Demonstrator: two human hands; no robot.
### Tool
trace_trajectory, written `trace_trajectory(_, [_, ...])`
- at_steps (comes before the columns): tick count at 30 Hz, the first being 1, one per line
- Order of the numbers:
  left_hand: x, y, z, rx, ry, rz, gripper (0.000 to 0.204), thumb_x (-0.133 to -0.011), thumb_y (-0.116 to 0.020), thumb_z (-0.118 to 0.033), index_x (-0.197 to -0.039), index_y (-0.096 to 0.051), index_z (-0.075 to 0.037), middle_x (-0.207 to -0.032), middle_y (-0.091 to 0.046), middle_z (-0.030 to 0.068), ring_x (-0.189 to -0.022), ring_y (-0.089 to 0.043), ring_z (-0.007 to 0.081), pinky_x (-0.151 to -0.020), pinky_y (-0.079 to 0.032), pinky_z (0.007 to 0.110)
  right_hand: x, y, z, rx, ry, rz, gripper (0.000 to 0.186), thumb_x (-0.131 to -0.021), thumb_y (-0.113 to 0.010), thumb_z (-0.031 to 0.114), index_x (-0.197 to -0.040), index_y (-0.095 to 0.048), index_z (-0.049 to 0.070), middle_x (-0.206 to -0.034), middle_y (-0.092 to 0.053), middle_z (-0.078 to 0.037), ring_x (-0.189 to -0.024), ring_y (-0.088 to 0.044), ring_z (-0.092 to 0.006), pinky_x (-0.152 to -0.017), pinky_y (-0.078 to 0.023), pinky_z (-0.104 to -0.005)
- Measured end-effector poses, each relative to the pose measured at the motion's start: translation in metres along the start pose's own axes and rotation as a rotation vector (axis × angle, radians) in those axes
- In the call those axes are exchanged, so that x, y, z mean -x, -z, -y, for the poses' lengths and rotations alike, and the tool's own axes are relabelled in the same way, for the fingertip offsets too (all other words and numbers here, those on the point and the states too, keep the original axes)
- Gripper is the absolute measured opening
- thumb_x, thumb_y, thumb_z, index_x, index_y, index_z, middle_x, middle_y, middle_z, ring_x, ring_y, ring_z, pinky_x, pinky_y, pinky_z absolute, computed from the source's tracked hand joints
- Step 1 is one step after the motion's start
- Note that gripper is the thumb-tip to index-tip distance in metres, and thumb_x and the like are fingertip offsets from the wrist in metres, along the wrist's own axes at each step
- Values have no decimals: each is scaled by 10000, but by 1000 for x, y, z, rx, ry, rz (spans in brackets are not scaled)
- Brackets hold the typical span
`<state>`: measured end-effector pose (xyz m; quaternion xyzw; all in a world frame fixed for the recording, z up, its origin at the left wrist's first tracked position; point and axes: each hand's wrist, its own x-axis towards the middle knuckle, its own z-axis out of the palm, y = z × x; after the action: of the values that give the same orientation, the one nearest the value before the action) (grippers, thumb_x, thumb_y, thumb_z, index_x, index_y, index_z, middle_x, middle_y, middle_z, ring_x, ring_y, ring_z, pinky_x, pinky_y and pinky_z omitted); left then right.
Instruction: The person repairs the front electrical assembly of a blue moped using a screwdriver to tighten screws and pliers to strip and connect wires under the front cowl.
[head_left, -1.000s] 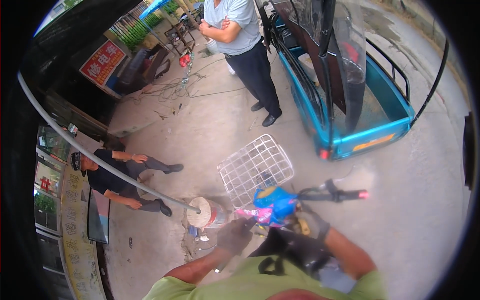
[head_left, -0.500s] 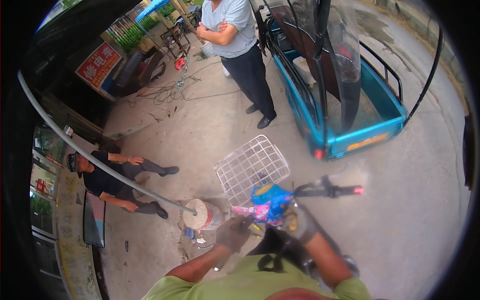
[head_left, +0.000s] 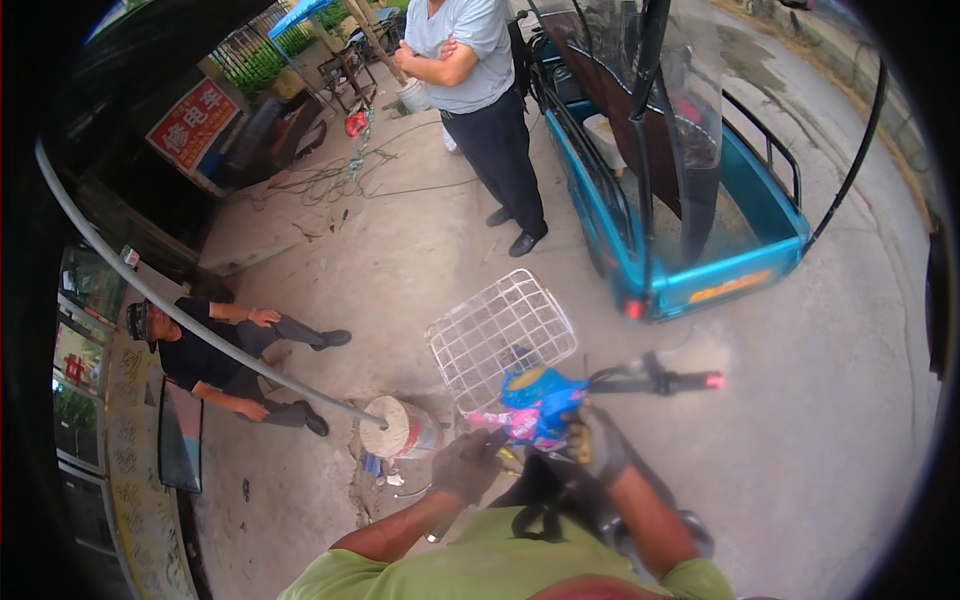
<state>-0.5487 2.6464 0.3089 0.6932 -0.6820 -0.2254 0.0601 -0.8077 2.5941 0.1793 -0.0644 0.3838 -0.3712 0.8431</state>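
The bicycle's front end sits just ahead of and below the person, and the handlebar (head_left: 640, 382) is the thing both hands work at; its long axis runs nearly level across the picture, from the hidden left end near the body out to the right grip with a pink tip, which points toward the right edge; a blue and pink bag (head_left: 535, 405) is bunched over the bar's middle, directly behind the white wire basket (head_left: 502, 338), which tilts away toward the upper left.

The right hand (head_left: 592, 443), in a dark worn glove, lies just below and touching the bag, at the inner part of the bar; its fingers look curled close, but whether they clasp the bar or only the bag I cannot tell; the free right grip lies well out to its right, along the bar's line.

The left hand (head_left: 470, 462), also gloved, is a little lower and further left, closed narrowly round a slim tool whose shaft slants down to the lower left; its knuckles nearly meet the bag's pink edge; of the two, the right hand is the nearer to the bar.

Just left of the left hand a grey pole meets a round concrete base (head_left: 398, 428); a seated person (head_left: 215, 355) is beyond it; a standing person (head_left: 480, 90) waits beside a blue three-wheeled cart (head_left: 700, 270).
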Motion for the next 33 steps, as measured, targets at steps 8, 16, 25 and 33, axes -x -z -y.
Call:
trace_trajectory(8, [-1, 3, -4, 28, 1, 23, 402, -877, -804, -330, -1206, -678, -136, -1090, -738, 168, -1054, -714, 410, -900, -558, 535, 19, -12, 23, 224, -43, -31, 462, -1150, -521, 484, -1232, -681, 58, -967, -700, -60, -730, -595, -156, -648, -543, -316])
trace_trajectory(16, [-5, 13, -14, 98, 167, 114, 438, -883, -794, -342, -1254, -682, -138, -1105, -740, 178, -1061, -717, 419, -912, -562, 540, 13, -28, 10, 30, -11, -119, 332, -1128, -560, 371, -1172, -670, 61, -917, -657, -55, -721, -589, -180, -639, -537, -318])
trace_trajectory(25, [-7, -3, 2, 2, 101, 57, 459, -892, -788, -353, -1284, -687, -138, -1147, -742, 175, -1080, -720, 409, -930, -567, 534, -8, -21, -29, -87, 135, -251, 378, -1104, -640, 440, -1223, -661, 81, -1016, -669, -44, -777, -650, -173, -601, -477, -305])
trace_trajectory(33, [-4, -14, 9, 0, 26, -84, 309, -913, -715, -336, -1173, -696, -171, -1029, -762, 176, -977, -726, 442, -839, -566, 580, -11, -16, -48, -131, 278, -321, 375, -1114, -644, 440, -1186, -684, 74, -980, -677, -34, -778, -636, -157, -563, -467, -308])
